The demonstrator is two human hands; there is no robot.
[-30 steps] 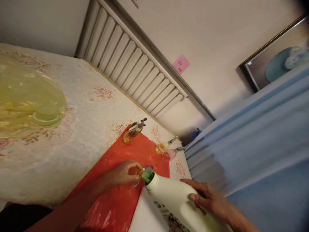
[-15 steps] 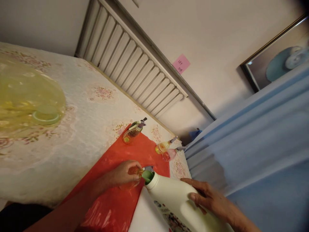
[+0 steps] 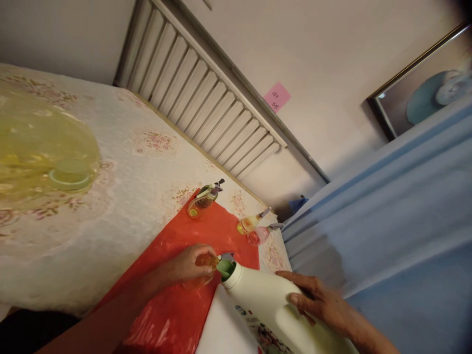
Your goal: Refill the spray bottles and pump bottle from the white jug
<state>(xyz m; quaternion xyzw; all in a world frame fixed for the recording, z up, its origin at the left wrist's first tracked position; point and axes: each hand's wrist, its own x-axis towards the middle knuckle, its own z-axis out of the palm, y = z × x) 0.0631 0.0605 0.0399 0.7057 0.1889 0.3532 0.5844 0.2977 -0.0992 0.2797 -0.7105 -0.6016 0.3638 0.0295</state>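
Note:
My left hand (image 3: 195,263) is closed around the neck of a clear bottle (image 3: 199,282) that stands on a red plastic sheet (image 3: 165,314). Its mouth meets the green-rimmed opening of a large pale jug (image 3: 265,295), which lies tilted with its mouth toward the bottle. My right hand (image 3: 317,300) grips the jug's handle area, thumb on top. Green shows inside the jug's opening. Whether liquid flows between the two is too small to tell. A grey spray head (image 3: 227,257) sits just behind the jug's mouth.
Behind stand a clear spray bottle (image 3: 201,204), a yellow one (image 3: 249,224) and a pink one (image 3: 260,236). A yellow plastic bag (image 3: 40,137) with a pale green cap (image 3: 70,177) lies left on the flowered tablecloth (image 3: 129,196). A blue curtain (image 3: 398,236) hangs at right.

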